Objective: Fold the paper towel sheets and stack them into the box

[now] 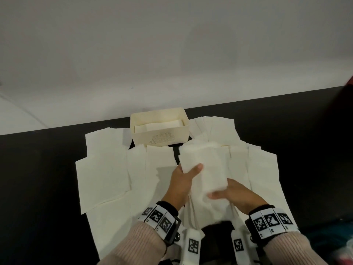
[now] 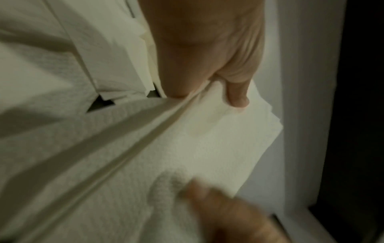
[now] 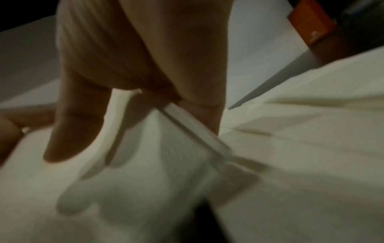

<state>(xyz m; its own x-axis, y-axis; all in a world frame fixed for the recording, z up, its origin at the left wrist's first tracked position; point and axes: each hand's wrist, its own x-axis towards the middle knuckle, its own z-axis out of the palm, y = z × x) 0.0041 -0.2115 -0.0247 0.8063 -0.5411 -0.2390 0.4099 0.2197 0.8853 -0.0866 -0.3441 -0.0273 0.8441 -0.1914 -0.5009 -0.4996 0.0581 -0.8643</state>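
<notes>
A folded white paper towel sheet (image 1: 202, 169) is held above the table between both hands. My left hand (image 1: 183, 178) pinches its left edge, thumb on top. My right hand (image 1: 233, 194) grips its near end, fingers curled over the fold. In the left wrist view the left hand's thumb (image 2: 236, 93) presses on the folded sheet (image 2: 218, 139). The right wrist view shows the right hand's thumb (image 3: 74, 128) on the sheet (image 3: 145, 164). The cream box (image 1: 160, 138) stands at the table's far edge with a folded sheet (image 1: 158, 126) inside.
Several flat paper towel sheets (image 1: 103, 169) cover the black table (image 1: 38, 178) left, right (image 1: 263, 169) and under the hands. A white wall (image 1: 172, 54) rises behind the table. An orange object (image 3: 311, 23) shows in the right wrist view.
</notes>
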